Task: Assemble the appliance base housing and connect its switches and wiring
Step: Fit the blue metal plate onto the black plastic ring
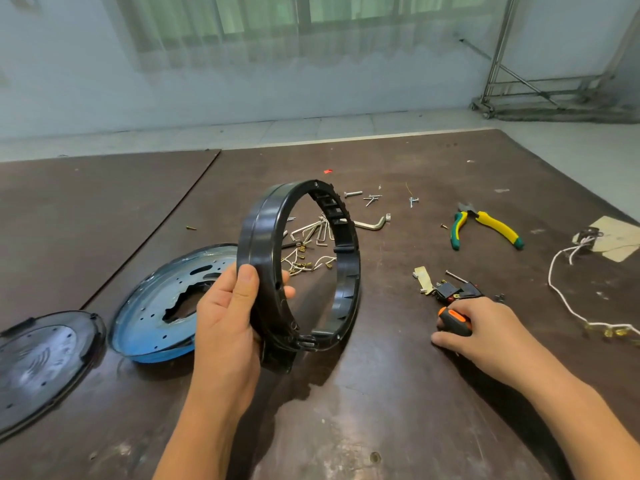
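Note:
My left hand (pixel 228 323) grips a black plastic housing ring (pixel 258 237), holding it upright on edge above the table, thumb on its outer wall. My right hand (pixel 481 327) lies on the table, its fingers curled round an orange-and-black screwdriver handle (pixel 455 318). Just beyond that hand lie black switches with a metal bracket (pixel 450 289). Short white wires with brass terminals (pixel 304 263) show through the ring. A blue-filmed metal plate (pixel 156 306) with a jagged central hole lies left of the ring. A black round base cover (pixel 41 362) sits at the far left.
Hex keys (pixel 370 225) and loose screws (pixel 367 197) are scattered behind the ring. Green-and-yellow pliers (pixel 485 225) lie to the right. A white cord (pixel 568 292) with brass terminals runs along the right edge. A seam in the brown table (pixel 346 410) runs diagonally at left.

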`<state>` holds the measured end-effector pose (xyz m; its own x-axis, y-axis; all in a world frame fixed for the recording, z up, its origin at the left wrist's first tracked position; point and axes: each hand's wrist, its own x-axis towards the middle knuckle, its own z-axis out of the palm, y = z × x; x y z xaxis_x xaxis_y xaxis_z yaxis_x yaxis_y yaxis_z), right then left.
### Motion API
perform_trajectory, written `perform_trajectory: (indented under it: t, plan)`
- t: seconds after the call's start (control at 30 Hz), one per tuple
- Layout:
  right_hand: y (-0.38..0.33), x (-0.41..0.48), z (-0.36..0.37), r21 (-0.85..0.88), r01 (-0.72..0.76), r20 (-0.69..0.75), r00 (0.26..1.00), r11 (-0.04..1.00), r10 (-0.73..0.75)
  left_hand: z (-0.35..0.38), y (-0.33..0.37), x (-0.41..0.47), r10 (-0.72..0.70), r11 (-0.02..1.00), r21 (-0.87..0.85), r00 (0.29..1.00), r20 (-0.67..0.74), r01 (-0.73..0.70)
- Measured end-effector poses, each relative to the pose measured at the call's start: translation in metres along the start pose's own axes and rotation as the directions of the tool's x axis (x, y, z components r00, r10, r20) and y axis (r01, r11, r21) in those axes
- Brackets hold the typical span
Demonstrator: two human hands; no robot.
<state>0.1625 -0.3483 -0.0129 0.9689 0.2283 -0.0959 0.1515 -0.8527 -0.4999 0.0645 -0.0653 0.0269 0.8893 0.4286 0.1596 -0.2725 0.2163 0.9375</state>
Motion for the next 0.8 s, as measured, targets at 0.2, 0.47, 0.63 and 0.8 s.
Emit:
perform_trajectory:
  t: [0.2, 0.47, 0.63, 0.8]
  plan:
    - [0.002, 0.001, 0.002, 0.0, 0.006, -0.028, 1.0, 1.0, -0.006, 0.004, -0.001, -0.002, 0.024, 0.999, 0.034, 0.999, 0.031, -0.026]
    - [0.005, 0.003, -0.002, 0.048, 0.042, -0.095, 0.995, 0.998, -0.037, 0.012, -0.002, -0.008, 0.058, 0.993, 0.091, 0.984, 0.167, -0.074]
    - [0.001, 0.004, 0.0, -0.026, 0.021, -0.006, 1.0, 0.999, -0.021, 0.015, -0.007, -0.011, 0.072, 0.991, 0.096, 0.972, 0.221, -0.095]
    - [0.0, 0.004, 0.003, -0.03, 0.044, -0.016, 0.999, 0.999, -0.044, 0.008, -0.008, -0.007, 0.064, 0.992, 0.09, 0.969, 0.241, -0.087]
